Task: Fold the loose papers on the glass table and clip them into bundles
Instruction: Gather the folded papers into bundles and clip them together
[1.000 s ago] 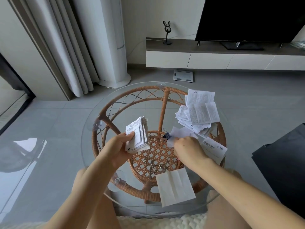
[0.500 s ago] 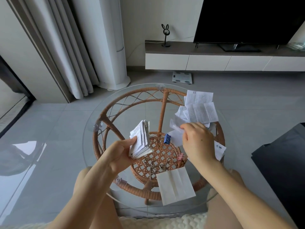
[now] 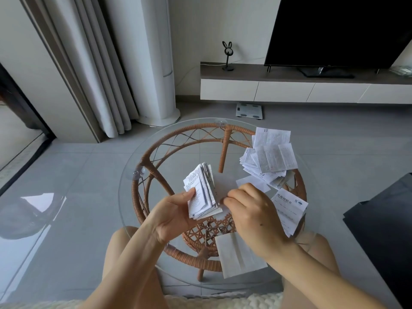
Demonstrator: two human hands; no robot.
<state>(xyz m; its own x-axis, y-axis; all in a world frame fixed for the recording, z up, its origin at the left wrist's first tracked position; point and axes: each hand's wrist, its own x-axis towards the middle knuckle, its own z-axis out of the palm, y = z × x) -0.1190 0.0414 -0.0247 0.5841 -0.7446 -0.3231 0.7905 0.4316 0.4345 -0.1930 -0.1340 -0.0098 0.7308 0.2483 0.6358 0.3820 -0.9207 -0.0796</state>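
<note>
My left hand point(image 3: 176, 214) grips a thick stack of folded printed papers point(image 3: 201, 192) above the round glass table point(image 3: 126, 204). My right hand point(image 3: 252, 211) is just right of the stack, fingers curled, fingertips pinched together at the stack's right edge. What they pinch is hidden; the blue binder clip is out of sight under this hand. A heap of loose printed papers point(image 3: 269, 161) lies at the table's far right. A white sheet point(image 3: 253, 184) lies behind my right hand, a printed leaflet point(image 3: 289, 210) to its right, and a blank folded sheet point(image 3: 239, 253) near the front edge.
Under the glass is a rattan frame point(image 3: 145, 170) with a woven shelf holding metal clips point(image 3: 211, 228). A dark object point(image 3: 383, 230) stands on the floor at the right. A TV cabinet point(image 3: 289, 90), a scale point(image 3: 249, 110) and curtains point(image 3: 100, 74) are beyond.
My right hand came down and left from the loose heap to the stack's right edge, covering the spot where the blue clip lay. My left hand brought the stack slightly right.
</note>
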